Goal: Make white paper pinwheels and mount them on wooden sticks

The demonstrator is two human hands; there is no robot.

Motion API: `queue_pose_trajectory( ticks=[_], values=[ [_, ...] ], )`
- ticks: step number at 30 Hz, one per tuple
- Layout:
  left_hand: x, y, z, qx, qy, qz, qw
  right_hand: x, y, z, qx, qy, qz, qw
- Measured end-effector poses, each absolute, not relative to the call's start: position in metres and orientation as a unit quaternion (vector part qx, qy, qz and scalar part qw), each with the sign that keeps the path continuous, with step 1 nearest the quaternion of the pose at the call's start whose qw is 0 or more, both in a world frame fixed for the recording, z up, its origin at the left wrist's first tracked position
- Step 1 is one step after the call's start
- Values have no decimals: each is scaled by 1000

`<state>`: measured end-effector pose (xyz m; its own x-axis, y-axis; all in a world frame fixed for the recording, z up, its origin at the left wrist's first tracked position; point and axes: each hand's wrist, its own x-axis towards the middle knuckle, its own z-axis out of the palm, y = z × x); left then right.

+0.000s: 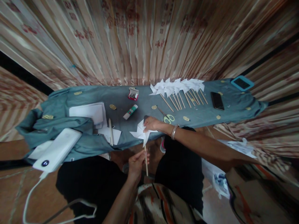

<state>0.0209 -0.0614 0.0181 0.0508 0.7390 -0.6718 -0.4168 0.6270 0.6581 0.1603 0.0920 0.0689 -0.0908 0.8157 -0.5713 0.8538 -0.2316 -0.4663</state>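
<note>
My left hand (pixel 136 161) is pinched shut on a thin wooden stick (pixel 146 163) held upright over my lap. A white paper pinwheel (pixel 141 132) sits at the stick's top, at the front edge of the blue-grey cloth (pixel 193 115). My right hand (pixel 151 124) rests on the pinwheel's centre with fingers pressed together on the paper; a bracelet is on that wrist. Green-handled scissors (pixel 168 118) lie just right of that hand.
A row of several finished pinwheels on sticks (pixel 178 88) lies at the back right. A glue stick (pixel 130 112), small red box (pixel 133 94), paper sheets (pixel 90 113), pencil (pixel 111 132), black phone (pixel 217 100), blue case (pixel 242 83) and white power bank (pixel 57 150) lie around.
</note>
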Motion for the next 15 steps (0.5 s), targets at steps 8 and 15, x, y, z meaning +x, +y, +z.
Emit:
queue_pose_trajectory(
  ticks=[8,15],
  values=[
    [19,-59,22,170,576,402,691,158,75,79,693,602,-396,-28],
    [20,-59,27,170,563,391,707,160,75,73,698,583,-412,-61]
  ],
)
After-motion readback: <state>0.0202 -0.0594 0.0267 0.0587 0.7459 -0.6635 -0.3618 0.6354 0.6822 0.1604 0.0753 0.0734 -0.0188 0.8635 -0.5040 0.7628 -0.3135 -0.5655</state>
